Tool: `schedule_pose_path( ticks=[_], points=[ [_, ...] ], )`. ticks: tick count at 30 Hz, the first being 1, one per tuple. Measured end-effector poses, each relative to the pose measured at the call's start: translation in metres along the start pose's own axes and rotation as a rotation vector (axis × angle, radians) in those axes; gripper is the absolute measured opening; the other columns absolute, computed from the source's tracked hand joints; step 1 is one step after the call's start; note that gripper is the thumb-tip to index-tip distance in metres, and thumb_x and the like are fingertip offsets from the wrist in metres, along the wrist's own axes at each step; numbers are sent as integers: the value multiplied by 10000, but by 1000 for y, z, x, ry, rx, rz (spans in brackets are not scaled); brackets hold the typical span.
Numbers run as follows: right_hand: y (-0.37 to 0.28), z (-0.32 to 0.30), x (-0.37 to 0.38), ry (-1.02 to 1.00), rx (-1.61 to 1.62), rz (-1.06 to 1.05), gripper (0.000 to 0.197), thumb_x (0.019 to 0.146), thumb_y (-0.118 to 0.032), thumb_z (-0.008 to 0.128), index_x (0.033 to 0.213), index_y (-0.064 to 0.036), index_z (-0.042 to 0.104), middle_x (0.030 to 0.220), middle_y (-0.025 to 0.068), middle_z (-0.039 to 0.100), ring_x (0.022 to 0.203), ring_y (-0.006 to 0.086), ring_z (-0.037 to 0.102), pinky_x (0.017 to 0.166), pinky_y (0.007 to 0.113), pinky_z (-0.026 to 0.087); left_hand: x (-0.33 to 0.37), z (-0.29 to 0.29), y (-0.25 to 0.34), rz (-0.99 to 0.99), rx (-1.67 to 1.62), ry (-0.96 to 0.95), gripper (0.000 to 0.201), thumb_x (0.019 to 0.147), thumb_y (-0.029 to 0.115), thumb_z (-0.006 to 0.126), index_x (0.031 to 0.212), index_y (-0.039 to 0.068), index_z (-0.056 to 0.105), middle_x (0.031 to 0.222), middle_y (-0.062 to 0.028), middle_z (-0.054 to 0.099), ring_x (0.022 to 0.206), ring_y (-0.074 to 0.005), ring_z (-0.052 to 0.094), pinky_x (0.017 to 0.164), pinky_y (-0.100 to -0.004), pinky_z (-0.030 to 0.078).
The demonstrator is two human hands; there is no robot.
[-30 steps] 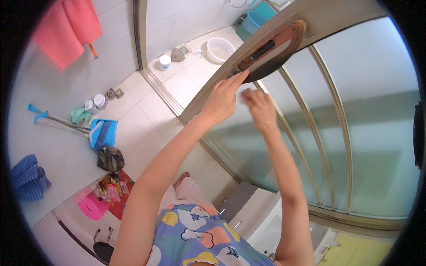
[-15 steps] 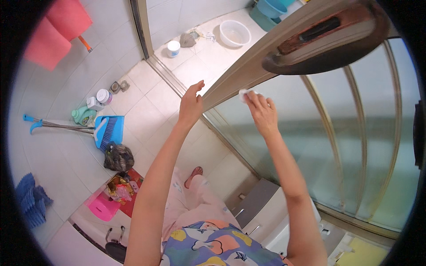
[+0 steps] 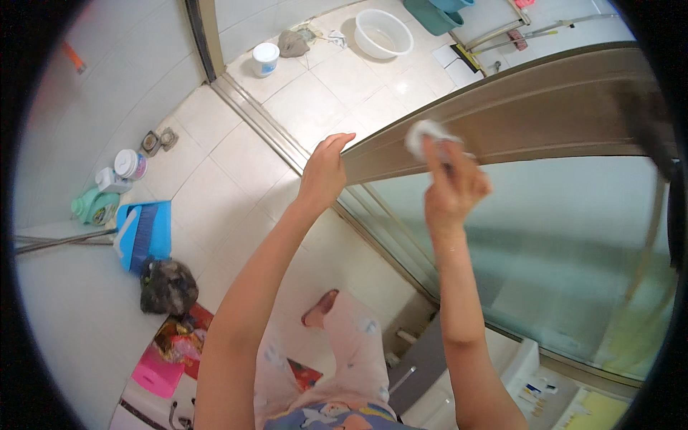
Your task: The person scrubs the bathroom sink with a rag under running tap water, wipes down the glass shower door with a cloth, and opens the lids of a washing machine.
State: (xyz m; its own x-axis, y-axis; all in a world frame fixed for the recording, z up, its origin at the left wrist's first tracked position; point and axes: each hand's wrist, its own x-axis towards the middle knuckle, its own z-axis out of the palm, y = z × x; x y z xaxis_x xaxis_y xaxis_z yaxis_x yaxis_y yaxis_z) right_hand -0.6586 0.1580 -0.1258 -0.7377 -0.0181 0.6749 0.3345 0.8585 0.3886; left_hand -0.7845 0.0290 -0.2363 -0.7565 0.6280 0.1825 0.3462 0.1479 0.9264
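A framed door (image 3: 530, 118) with frosted glass (image 3: 545, 215) stands in front of me, its free edge toward the left. At that edge my left hand (image 3: 324, 175) is closed round the brown frame, its fingertips reaching to the far side. My right hand (image 3: 455, 183) is blurred by motion. It holds a crumpled white cloth or tissue (image 3: 423, 140), too smeared to tell which, against the face of the frame.
A blue dustpan (image 3: 158, 222) with a broom, a green jug (image 3: 97, 206) and a dark plastic bag (image 3: 170, 287) line the left wall. Beyond the door track (image 3: 254, 118) are a white basin (image 3: 383, 36) and a white tub (image 3: 265, 59). A grey cabinet (image 3: 423, 365) stands at lower right.
The right hand has moved with the white wad from near the glass's upper edge onto the frame. My view has shifted; the door handle has left the clear view. The left hand stays on the door edge.
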Motion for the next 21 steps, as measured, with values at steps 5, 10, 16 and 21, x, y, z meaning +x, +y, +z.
schedule_pose_path(
  ticks=[5, 10, 16, 21],
  points=[
    [-63, 95, -108, -312, 45, -222, 349, 784, -118, 593, 1128, -150, 641, 1144, -60, 571, 964, 110, 538, 822, 309, 330, 2, 41, -70, 55, -56, -14, 413, 832, -92, 415, 1203, 29, 549, 1172, -124, 582, 1074, -237, 572, 894, -318, 455],
    [-41, 96, -126, -318, 288, -369, 311, 802, -116, 597, 1107, -69, 631, 1234, 13, 561, 1046, 151, 544, 790, 302, 423, -6, 58, -119, 196, -111, -18, 329, 889, 1, 479, 1210, 17, 544, 1121, -117, 602, 1008, -198, 582, 853, -304, 464],
    [58, 6, -64, 407, -313, -133, 335, 858, -74, 600, 1183, -150, 627, 1188, -15, 604, 1114, 144, 508, 897, 300, 384, -2, 74, -113, 366, -184, 174, 226, 887, 59, 531, 1074, -44, 605, 933, -139, 648, 839, -216, 620, 773, -303, 476],
    [-42, 139, -191, 261, -200, -126, 401, 783, -162, 633, 1184, -181, 634, 1238, -42, 538, 1026, 136, 507, 826, 339, 320, 6, 84, -125, 431, -157, 192, 282, 923, 116, 528, 1161, -15, 602, 1034, -91, 659, 906, -138, 597, 811, -256, 467]
  ],
)
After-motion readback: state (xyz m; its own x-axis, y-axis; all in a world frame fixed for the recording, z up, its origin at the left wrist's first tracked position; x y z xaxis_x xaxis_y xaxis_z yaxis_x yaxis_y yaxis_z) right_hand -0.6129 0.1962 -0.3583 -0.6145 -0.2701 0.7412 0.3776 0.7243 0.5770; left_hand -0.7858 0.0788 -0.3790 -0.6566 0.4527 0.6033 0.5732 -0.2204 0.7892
